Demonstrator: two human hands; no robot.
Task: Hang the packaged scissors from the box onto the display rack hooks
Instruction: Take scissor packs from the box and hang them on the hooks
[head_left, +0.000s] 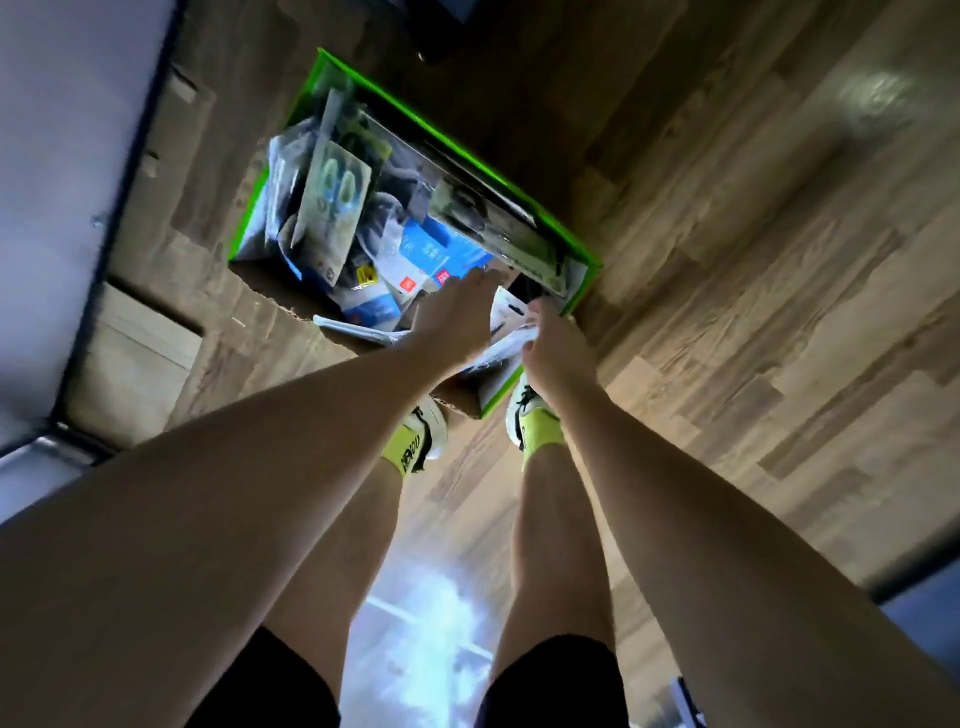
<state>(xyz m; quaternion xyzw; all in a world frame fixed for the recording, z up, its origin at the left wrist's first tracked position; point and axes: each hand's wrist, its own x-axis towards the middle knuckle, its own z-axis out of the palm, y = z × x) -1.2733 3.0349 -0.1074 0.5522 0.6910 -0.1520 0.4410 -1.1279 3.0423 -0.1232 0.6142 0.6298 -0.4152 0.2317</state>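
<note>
- Two arms reach down together because what we need lies low, on the wooden floor, so we bend right over it
- Our green-edged box sits just ahead of our shoes with its cardboard flaps folded open, which leaves the whole heap within reach from above
- Inside, the packaged scissors lie jumbled and overlapping, some flat and some on edge, so we judge one must be sorted loose before it lifts cleanly
- Our left hand stretches into the near corner, fingers fairly straight over the packs, its grip loose and holding nothing we can make out
- Our right hand curls its grip round a white pack at the near rim, probably steadying it for lifting
- No display rack shows here, so hanging is not yet begun
</note>
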